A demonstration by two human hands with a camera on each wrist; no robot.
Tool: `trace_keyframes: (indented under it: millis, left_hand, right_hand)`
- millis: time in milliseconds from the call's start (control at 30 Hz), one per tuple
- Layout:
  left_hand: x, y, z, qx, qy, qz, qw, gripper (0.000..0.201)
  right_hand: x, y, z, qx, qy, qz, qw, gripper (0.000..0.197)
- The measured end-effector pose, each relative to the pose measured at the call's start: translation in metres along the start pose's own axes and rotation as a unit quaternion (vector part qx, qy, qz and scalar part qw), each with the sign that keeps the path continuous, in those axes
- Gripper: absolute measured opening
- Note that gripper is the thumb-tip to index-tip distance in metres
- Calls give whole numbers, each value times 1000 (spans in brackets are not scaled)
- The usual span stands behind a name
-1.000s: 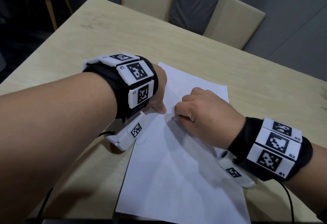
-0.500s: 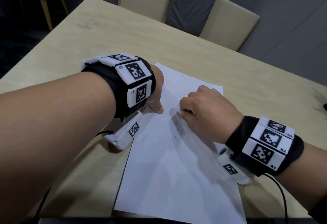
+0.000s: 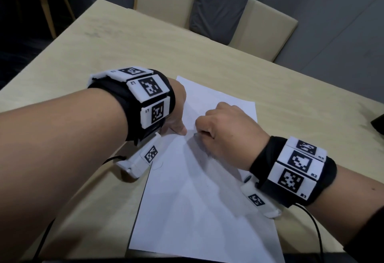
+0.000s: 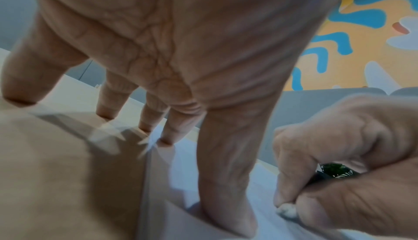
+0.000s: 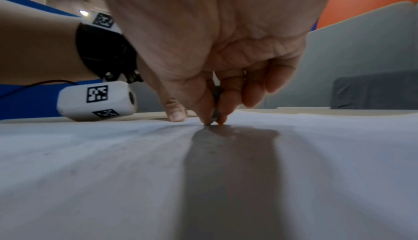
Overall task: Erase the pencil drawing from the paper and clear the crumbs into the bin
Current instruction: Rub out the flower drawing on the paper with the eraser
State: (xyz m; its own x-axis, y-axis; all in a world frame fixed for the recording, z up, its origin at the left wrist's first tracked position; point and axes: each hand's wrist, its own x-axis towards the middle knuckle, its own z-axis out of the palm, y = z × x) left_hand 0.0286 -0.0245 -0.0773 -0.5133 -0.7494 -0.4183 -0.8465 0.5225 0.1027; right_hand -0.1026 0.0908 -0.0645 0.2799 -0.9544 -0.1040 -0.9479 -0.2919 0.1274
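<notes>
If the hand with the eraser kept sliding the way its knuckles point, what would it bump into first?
Probably the left hand's thumb, pressed flat on the paper beside the eraser that the right hand pinches; the gap looks small.

Left wrist band: white marker tiles carry small printed labels "L1" and "L2" beside black square codes; third tile's label too small to read. Right wrist band: tiles labelled "R1" and "R2"; third label blurred. Codes themselves not readable as text. Paper: no legible writing.
</notes>
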Motion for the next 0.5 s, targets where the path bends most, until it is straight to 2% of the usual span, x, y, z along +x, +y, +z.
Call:
trace_keyframes:
  millis: [200, 400, 500]
  left_hand:
    - [-5, 3, -3, 17, 17, -4, 1000, 61]
    - [-5, 4, -2, 15, 0, -4, 1000, 65]
    - [-6, 5, -3, 23, 11, -1, 1000, 60]
  right_hand:
    - [-8, 15, 1, -7, 1, 45, 999, 24]
    - [-1, 2, -1, 14, -4, 7, 1000, 21]
    - [-6, 18, -1, 11, -20, 49, 999, 21]
